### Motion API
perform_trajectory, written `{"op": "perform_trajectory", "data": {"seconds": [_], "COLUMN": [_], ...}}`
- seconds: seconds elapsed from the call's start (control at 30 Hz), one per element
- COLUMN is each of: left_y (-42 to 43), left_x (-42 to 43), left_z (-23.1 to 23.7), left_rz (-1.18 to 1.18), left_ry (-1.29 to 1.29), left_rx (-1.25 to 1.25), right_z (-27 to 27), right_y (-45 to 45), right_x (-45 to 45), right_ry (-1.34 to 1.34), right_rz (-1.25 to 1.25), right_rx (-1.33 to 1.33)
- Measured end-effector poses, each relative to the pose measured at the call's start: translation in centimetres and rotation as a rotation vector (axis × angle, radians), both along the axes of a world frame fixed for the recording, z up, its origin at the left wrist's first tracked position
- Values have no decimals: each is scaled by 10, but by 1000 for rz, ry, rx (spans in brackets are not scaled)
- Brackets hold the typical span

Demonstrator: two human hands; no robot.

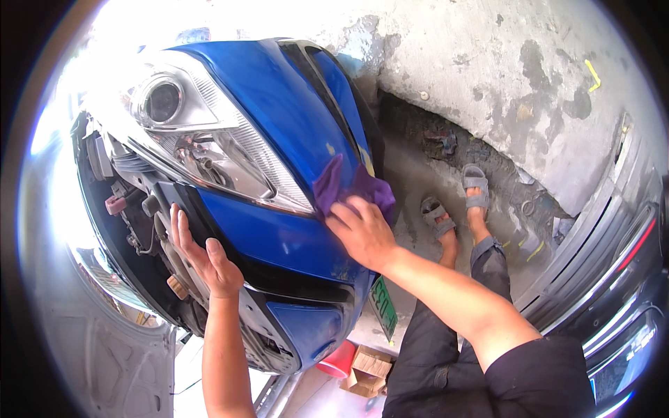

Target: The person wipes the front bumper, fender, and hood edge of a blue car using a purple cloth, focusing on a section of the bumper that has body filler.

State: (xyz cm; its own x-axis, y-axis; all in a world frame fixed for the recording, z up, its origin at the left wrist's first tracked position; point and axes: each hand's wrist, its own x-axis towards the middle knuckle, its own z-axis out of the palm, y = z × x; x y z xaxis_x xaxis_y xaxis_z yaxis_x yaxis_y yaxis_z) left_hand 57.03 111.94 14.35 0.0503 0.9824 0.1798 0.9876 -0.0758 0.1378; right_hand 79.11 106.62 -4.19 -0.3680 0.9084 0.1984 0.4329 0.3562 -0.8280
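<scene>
My right hand [363, 230] grips a purple cloth [380, 194] and presses it on the blue front bumper [272, 99], beside the pointed corner of the clear headlight [219, 157]. Pale worn patches show on the paint near the cloth. My left hand [204, 256] holds nothing; its fingers are apart, over the black trim at the edge of the car's front. Its palm faces the bumper. Whether it touches the trim, I cannot tell.
The engine bay [130, 230] lies left, beside the raised hood [104, 350]. Below the bumper are a green licence plate [384, 308], a red bucket [337, 360] and a cardboard box [368, 368]. Another dark car [622, 313] stands at right, near broken concrete [470, 57].
</scene>
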Motion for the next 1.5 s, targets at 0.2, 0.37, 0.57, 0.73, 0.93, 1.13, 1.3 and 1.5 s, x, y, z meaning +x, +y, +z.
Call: {"op": "perform_trajectory", "data": {"seconds": [0.2,0.37,0.57,0.73,0.93,1.13,1.3,1.5], "left_y": [-2,-2,3,2,4,2,2,3], "left_x": [-2,-2,3,3,3,2,2,5], "left_z": [-2,-3,0,0,3,4,2,-2], "left_rz": [31,29,27,16,6,28,27,47], "left_ry": [-50,-51,-18,-58,-18,-22,-20,-12], "left_rx": [4,13,16,2,11,-2,-30,0], "right_z": [-2,4,67,117,56,66,117,48], "right_y": [24,18,83,135,47,48,115,25], "right_x": [-3,4,-31,-80,-20,-27,-69,-15], "right_ry": [-3,319,716,741,534,499,658,419], "right_rz": [51,117,119,27,77,43,-4,8], "right_rx": [59,-221,-337,-137,-430,-420,-244,-473]}}
